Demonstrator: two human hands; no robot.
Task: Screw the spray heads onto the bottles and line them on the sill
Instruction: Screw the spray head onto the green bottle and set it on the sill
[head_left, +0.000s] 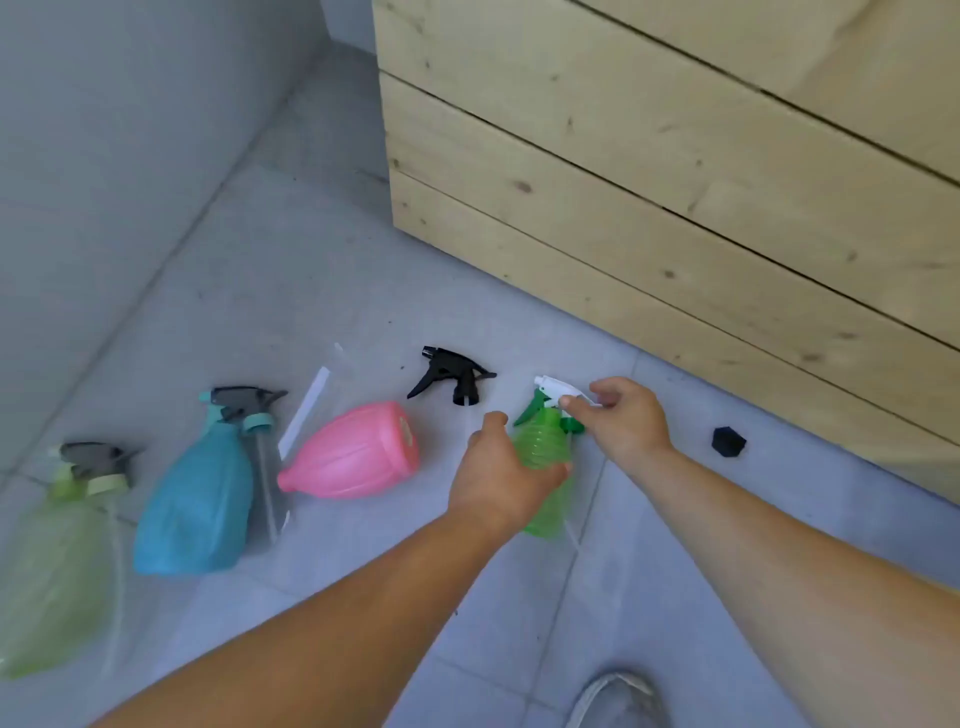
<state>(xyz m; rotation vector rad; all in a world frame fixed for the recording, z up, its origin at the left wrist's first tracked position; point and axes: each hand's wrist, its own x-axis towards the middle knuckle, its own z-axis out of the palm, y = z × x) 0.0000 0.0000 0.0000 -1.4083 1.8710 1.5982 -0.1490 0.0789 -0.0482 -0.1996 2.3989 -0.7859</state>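
Pale green bottle (47, 566): far left, lying on the grey tiled floor (291, 291), grey spray head fitted.
Blue bottle (195, 506): just right of it, lying down, grey and teal spray head on its neck.
Clear dark bottle (267, 486): touching the blue one's right side, teal collar at its top.
White strip (306, 410): on the floor between the clear bottle and the pink one.
Pink bottle (353, 451): on its side, bare neck pointing left, no head.
Black spray head (449, 375): loose on the tiles, beyond the pink bottle.
Left hand (501, 475): fingers wrapped around the body of the green ribbed bottle (543, 467), which stands near the centre of the floor.
White and green spray head (553, 402): at that bottle's neck.
Right hand (626, 421): thumb and fingers pinched on the head's top.
Small black cap (728, 441): alone on the floor, right.
Wooden crate (675, 171): behind, upper right.
Shoe (615, 699): bottom edge.
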